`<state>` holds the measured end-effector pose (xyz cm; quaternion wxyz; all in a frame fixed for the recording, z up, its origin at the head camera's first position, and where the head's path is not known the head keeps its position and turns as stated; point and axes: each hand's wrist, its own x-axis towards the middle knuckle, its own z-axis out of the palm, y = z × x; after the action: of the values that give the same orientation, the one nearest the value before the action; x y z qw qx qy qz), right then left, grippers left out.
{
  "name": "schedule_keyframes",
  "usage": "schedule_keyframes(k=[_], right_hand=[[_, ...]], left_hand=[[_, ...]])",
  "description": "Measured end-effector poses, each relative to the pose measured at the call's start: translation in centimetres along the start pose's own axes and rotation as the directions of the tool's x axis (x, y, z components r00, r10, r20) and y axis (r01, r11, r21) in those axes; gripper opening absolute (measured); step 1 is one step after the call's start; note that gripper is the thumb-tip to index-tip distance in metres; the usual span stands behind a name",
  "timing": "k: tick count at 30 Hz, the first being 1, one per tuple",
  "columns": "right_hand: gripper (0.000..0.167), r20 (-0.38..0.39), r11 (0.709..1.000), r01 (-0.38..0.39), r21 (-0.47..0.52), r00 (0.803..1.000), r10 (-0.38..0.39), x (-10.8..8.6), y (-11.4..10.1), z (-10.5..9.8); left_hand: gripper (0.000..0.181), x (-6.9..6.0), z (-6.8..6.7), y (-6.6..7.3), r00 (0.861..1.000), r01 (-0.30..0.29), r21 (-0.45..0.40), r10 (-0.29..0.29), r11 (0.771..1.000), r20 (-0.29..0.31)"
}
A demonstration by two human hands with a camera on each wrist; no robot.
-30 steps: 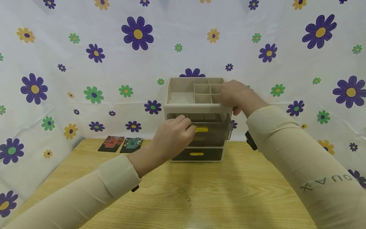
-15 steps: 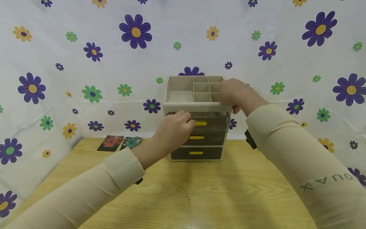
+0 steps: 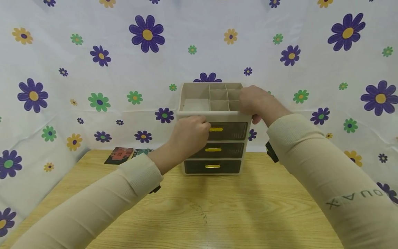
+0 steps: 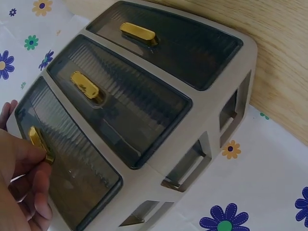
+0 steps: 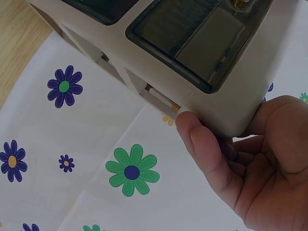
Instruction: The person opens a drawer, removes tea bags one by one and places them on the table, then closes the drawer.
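Observation:
A beige drawer unit with three dark see-through drawers stands at the back of the table. All three drawers are flush with its front. My left hand is at the top drawer; in the left wrist view its thumb and fingers pinch that drawer's gold handle. At the upper right corner of the unit, my right hand grips the side; the right wrist view has this hand curled round the beige edge.
Two flat patterned squares, one red and black, one teal and black, lie at the table's back left. The unit's top tray has several compartments. A flowered cloth hangs behind the wooden table.
The top drawer, pulled out before, has slid back into the unit. My left hand has moved with it, up and away from me. My right hand has stayed at the corner.

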<state>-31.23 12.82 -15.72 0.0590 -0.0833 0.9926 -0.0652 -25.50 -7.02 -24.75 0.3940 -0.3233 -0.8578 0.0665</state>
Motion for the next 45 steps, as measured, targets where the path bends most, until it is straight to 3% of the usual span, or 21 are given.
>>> schedule_keyframes(k=[4,8,10,13,17,20,26,31,33,38,45], right_hand=[[0.026,-0.001,1.000,-0.005,0.005,1.000,0.005,-0.1,0.0,0.0],[0.027,0.001,1.000,-0.008,0.017,1.000,0.008,-0.3,0.0,-0.1],[0.027,0.003,1.000,-0.007,0.016,1.000,0.007,-0.3,0.1,-0.1],[0.027,0.004,1.000,-0.008,0.009,1.000,0.008,-0.3,0.1,-0.1],[0.028,0.012,1.000,-0.010,0.007,1.000,0.010,-0.3,0.2,0.0],[0.027,0.013,1.000,-0.007,0.006,1.000,0.007,-0.2,0.3,0.1],[0.027,0.000,1.000,0.002,0.011,1.000,-0.002,-0.1,0.3,-0.1],[0.027,-0.002,1.000,-0.009,0.014,1.000,0.009,-0.2,0.1,-0.1],[0.027,-0.001,1.000,-0.006,0.012,1.000,0.006,-0.2,0.0,-0.1],[0.028,-0.002,1.000,0.002,-0.004,1.000,-0.002,-0.3,-0.1,-0.1],[0.027,0.000,1.000,-0.002,0.004,1.000,0.002,-0.2,0.0,0.0]], left_hand=[[0.019,-0.2,0.2,0.3,0.999,-0.021,0.048,0.024,0.999,-0.049],[0.016,-1.6,1.1,1.2,0.978,-0.136,0.127,0.154,0.983,-0.142],[0.015,-2.6,1.8,1.9,0.963,-0.209,0.146,0.229,0.967,-0.141],[0.012,-3.9,2.9,2.9,0.955,-0.278,0.133,0.289,0.951,-0.067],[0.007,-5.1,4.2,3.6,0.957,-0.289,0.124,0.283,0.949,0.063],[0.008,-5.5,4.8,3.7,0.961,-0.270,0.124,0.259,0.955,0.094],[0.012,-5.0,5.1,4.0,0.972,-0.234,0.106,0.232,0.966,0.030],[0.018,-4.2,5.0,4.4,0.964,-0.259,0.125,0.263,0.958,-0.022],[0.023,-4.0,5.0,4.5,0.962,-0.267,0.136,0.272,0.954,-0.015],[0.018,-3.5,5.2,4.3,0.963,-0.271,0.177,0.267,0.946,0.043],[0.004,-3.2,5.6,4.4,0.962,-0.271,0.189,0.273,0.944,0.015]])
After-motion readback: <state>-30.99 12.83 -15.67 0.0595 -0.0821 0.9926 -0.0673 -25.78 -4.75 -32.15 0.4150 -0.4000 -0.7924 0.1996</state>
